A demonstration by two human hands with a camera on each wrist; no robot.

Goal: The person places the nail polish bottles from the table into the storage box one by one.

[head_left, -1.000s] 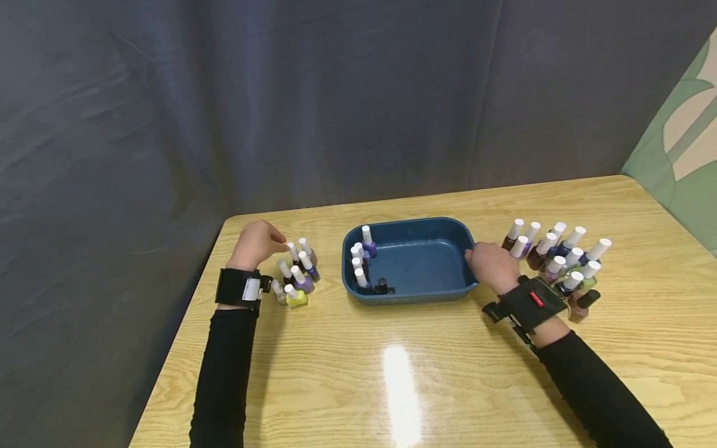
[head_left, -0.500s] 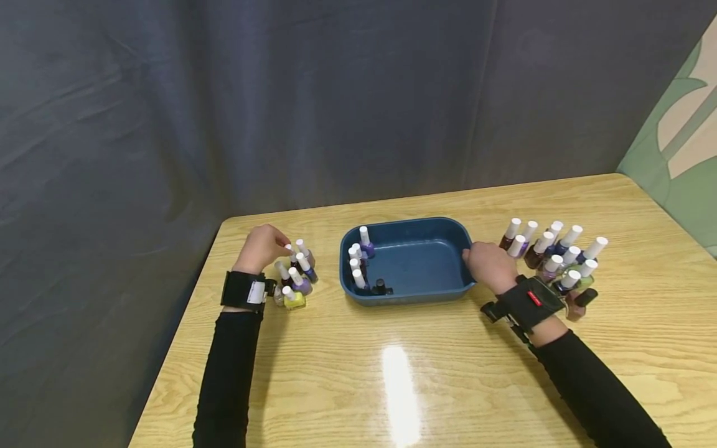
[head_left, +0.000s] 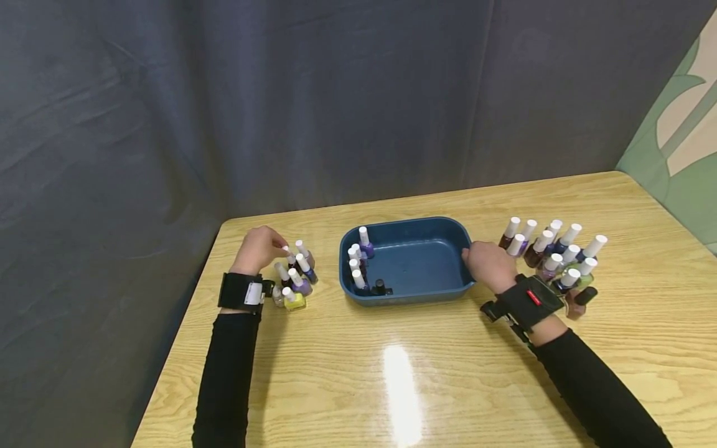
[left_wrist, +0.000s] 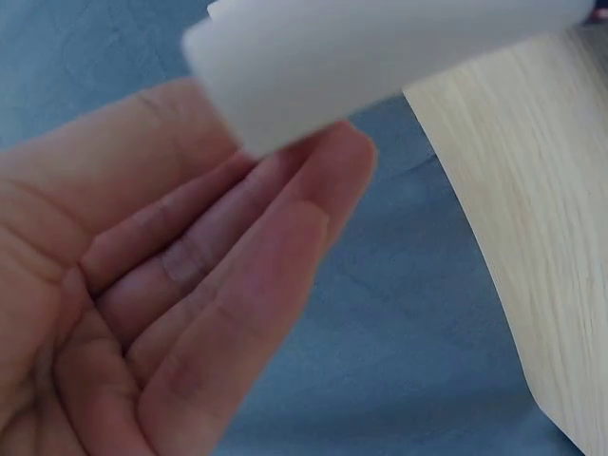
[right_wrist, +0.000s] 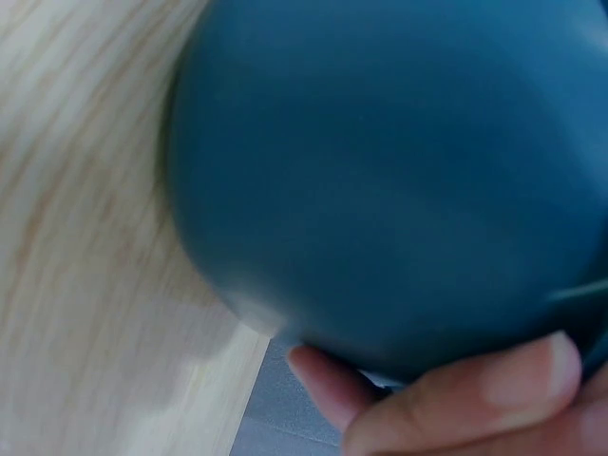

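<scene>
My left hand (head_left: 282,248) reaches into a cluster of nail polish bottles (head_left: 295,281) at the table's left and pinches the white cap (head_left: 288,251) of one upright bottle. In the left wrist view that cap (left_wrist: 380,47) lies blurred across my fingertips (left_wrist: 323,190); the thumb is hidden. My right hand (head_left: 472,256) grips the right rim of a blue plastic tub (head_left: 409,222), whose wall (right_wrist: 399,171) fills the right wrist view with a finger (right_wrist: 456,399) curled against it. Several bottles (head_left: 358,266) stand in the tub's left end.
A larger group of white-capped bottles (head_left: 560,252) stands right of the tub, one brown bottle (head_left: 579,300) lying on its side. The wooden table (head_left: 403,373) ends at a dark curtain (head_left: 280,93) behind and on the left.
My left hand has shifted slightly nearer and settled on the bottle cap. The right hand has stayed on the tub rim.
</scene>
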